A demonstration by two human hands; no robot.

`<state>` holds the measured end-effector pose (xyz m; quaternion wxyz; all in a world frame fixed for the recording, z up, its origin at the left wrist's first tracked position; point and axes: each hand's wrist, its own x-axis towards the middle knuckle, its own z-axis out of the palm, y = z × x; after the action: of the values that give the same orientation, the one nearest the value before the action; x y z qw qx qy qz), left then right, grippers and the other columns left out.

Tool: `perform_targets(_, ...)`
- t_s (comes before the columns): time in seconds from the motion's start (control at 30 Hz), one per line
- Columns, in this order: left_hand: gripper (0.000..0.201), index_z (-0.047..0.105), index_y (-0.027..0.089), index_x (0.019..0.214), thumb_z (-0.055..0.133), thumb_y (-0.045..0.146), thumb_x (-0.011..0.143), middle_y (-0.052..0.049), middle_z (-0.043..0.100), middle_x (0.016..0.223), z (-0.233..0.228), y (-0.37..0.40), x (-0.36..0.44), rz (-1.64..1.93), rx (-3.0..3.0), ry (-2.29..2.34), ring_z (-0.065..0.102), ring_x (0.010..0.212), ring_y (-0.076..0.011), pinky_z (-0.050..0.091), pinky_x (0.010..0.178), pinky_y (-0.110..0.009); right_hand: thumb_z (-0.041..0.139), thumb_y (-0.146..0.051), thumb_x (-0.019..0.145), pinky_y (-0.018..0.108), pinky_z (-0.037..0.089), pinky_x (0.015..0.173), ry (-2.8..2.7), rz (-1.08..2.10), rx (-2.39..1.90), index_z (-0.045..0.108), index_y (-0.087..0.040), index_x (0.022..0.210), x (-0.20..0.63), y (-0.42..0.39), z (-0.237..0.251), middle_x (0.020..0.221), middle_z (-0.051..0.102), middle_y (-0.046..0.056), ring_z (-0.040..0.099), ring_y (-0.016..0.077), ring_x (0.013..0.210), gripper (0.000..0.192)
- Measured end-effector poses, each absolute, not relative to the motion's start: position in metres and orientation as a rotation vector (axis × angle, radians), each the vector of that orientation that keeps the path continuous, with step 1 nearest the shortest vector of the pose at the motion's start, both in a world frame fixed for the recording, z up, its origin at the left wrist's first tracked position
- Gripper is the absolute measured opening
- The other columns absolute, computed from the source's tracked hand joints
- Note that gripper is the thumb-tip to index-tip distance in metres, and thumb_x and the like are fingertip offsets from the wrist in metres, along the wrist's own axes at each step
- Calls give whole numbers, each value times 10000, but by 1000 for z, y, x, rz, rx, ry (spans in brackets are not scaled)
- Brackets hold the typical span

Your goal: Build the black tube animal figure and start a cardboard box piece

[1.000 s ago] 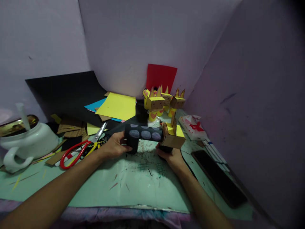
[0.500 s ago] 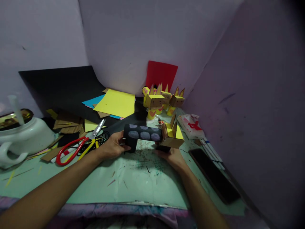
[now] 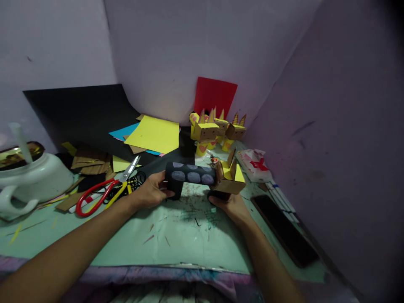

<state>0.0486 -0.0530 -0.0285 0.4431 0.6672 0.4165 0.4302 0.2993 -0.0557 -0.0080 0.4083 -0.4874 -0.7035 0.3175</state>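
Observation:
A toy animal made of paper and cardboard is between my hands. Its black tube body (image 3: 192, 174) lies level and carries purple-grey spots. The boxy head (image 3: 232, 185) at its right end is cardboard with a yellow top and upright pointed pieces. My left hand (image 3: 153, 191) grips the black leg piece under the left end, thumb in front. Below the head, my right hand (image 3: 232, 206) closes around the other black leg piece, which is partly hidden. Left of my left hand lie red-and-yellow scissors (image 3: 104, 193) with blades apart.
Several similar yellow figures (image 3: 206, 134) stand at the back by a red sheet (image 3: 214, 97). Yellow paper (image 3: 154, 134) lies on black paper. A phone (image 3: 284, 229), white markers (image 3: 284, 202) and a white packet (image 3: 254, 164) are at right. A white teapot-like vessel (image 3: 41, 179) stands left.
Almost nothing differs. The view has shifted slightly, and the toy animal stays in both hands in nearly the same position.

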Motion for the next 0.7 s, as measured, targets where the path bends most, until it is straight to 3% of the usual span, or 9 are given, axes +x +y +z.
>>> perform_targets(0.3,447,577,149,1058,622,113,615,-61,653,997,-29,-52,48,1063,1675,1018,598,924,-213,492,816,-323,702,-283,558,409,421,899,-1737,842,-1264,621,-229,1026,301,-56,-12,1050,653,75,551,314,1043,477)
perform_targets(0.7,397,577,128,992,633,137,599,-65,663,960,-27,-54,49,1074,1662,1039,605,911,-242,501,811,-361,677,-340,575,436,397,928,-1693,891,-1313,551,-170,1143,304,-54,-24,1137,612,97,541,306,1057,606)
